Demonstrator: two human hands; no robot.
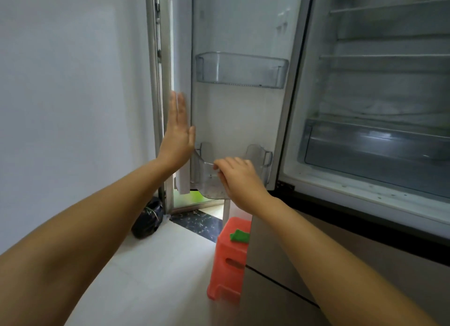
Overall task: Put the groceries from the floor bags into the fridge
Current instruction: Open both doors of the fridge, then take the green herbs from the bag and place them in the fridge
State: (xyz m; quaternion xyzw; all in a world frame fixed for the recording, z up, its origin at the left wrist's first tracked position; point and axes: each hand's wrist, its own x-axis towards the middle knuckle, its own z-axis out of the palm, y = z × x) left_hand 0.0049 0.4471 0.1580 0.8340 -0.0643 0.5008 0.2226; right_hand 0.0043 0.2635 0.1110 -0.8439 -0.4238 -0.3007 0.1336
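The fridge stands open, its left door (238, 28) swung out in front of me. My left hand (177, 133) lies flat with straight fingers against the door's outer edge. My right hand (239, 177) grips the front rim of the lower clear door bin (207, 177), fingers curled over it. An upper clear door bin (241, 70) holds nothing I can see. The fridge interior (389, 87) shows bare shelves and a clear drawer (375, 150). No grocery item is in either hand.
A black bag (148, 219) sits on the floor by the wall behind the door. An orange plastic stool (230, 260) with a green item (239, 236) on top stands beside the fridge's lower drawers. Pale tiled floor (151, 277) spreads below my arms.
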